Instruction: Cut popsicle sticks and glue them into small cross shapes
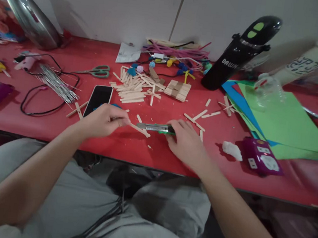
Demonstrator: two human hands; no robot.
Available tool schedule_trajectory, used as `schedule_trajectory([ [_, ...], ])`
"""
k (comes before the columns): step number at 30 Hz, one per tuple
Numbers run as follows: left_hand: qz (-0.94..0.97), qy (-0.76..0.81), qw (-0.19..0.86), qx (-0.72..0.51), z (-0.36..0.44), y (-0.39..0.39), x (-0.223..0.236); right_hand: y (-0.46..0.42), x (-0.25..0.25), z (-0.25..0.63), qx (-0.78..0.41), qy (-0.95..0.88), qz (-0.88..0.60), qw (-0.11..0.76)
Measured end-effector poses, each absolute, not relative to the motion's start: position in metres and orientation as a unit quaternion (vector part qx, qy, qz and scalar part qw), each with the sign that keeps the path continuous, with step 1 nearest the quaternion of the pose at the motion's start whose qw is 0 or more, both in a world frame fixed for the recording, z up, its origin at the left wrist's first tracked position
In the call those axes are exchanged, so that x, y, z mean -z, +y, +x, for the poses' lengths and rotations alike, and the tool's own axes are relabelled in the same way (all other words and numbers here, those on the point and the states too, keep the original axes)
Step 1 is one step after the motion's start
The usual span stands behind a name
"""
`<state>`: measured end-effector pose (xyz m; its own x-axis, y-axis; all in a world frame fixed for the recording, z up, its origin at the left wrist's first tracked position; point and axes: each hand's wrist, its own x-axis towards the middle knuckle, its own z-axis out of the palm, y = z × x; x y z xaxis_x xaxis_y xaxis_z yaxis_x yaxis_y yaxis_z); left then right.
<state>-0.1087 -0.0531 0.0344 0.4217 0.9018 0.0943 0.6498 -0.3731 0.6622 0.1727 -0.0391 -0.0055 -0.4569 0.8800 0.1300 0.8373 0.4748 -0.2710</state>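
Observation:
My left hand (pixel 105 120) is closed in a pinch on a wooden craft stick (pixel 139 129) that lies on the red table (pixel 155 149). My right hand (pixel 186 141) is wrapped round a utility knife (pixel 155 127) with a green handle. The knife's metal front end meets the stick near its far end. Small wood chips lie beside them. A black phone (pixel 98 99) lies just behind my left hand.
A pile of craft sticks (pixel 133 89) and a glued stick panel (pixel 177 90) lie mid-table. Scissors (pixel 95 71), silver wires (pixel 55 81), a black cable, a black bottle (pixel 239 55), green and blue paper sheets (pixel 286 123) and a purple device (pixel 260 156) surround them.

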Motion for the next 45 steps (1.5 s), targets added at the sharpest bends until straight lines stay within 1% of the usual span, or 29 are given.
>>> schedule_trajectory([
  [3,0.824,0.503,0.192,-0.173,-0.119,-0.055,-0.042,-0.029,-0.022,0.175,-0.158,-0.863,-0.469,0.103],
  [5,0.826,0.524,0.162,-0.132,-0.122,-0.054,-0.045,-0.017,-0.039,0.175,-0.206,-0.866,-0.451,0.070],
  [7,0.814,0.547,0.168,-0.099,-0.123,-0.052,-0.044,-0.004,-0.050,0.172,-0.220,-0.861,-0.457,0.032],
  [9,0.793,0.570,0.199,-0.082,-0.122,-0.049,-0.041,0.007,-0.055,0.168,-0.198,-0.862,-0.465,0.025],
  [11,0.771,0.585,0.242,-0.076,-0.120,-0.044,-0.035,0.015,-0.055,0.166,-0.207,-0.873,-0.441,0.032],
  [13,0.749,0.593,0.284,-0.077,-0.117,-0.040,-0.029,0.022,-0.052,0.167,-0.268,-0.878,-0.391,0.063],
  [15,0.726,0.603,0.318,-0.093,-0.114,-0.035,-0.023,0.026,-0.047,0.169,-0.330,-0.865,-0.353,0.134],
  [18,0.689,0.623,0.345,-0.137,-0.109,-0.032,-0.018,0.028,-0.040,0.171,-0.339,-0.838,-0.350,0.246],
  [21,0.675,0.639,0.316,-0.190,-0.104,-0.033,-0.017,0.023,-0.035,0.168,-0.313,-0.817,-0.365,0.318],
  [23,0.669,0.650,0.296,-0.207,-0.102,-0.034,-0.018,0.019,-0.031,0.166,-0.322,-0.798,-0.365,0.355],
  [28,0.684,0.650,0.251,-0.214,-0.102,-0.032,-0.022,0.014,-0.012,0.157,-0.469,-0.698,-0.315,0.440],
  [30,0.683,0.646,0.263,-0.217,-0.102,-0.031,-0.023,0.011,-0.006,0.151,-0.490,-0.678,-0.308,0.454],
  [35,0.609,0.659,0.368,-0.244,-0.098,-0.028,-0.021,-0.001,-0.009,0.143,-0.439,-0.737,-0.283,0.429],
  [38,0.598,0.638,0.408,-0.263,-0.096,-0.025,-0.016,-0.006,-0.014,0.144,-0.404,-0.767,-0.273,0.416],
  [41,0.613,0.626,0.397,-0.271,-0.094,-0.023,-0.011,-0.008,-0.015,0.144,-0.362,-0.801,-0.245,0.408],
  [45,0.661,0.613,0.341,-0.268,-0.091,-0.023,-0.010,-0.009,-0.009,0.138,-0.308,-0.853,-0.182,0.381],
])
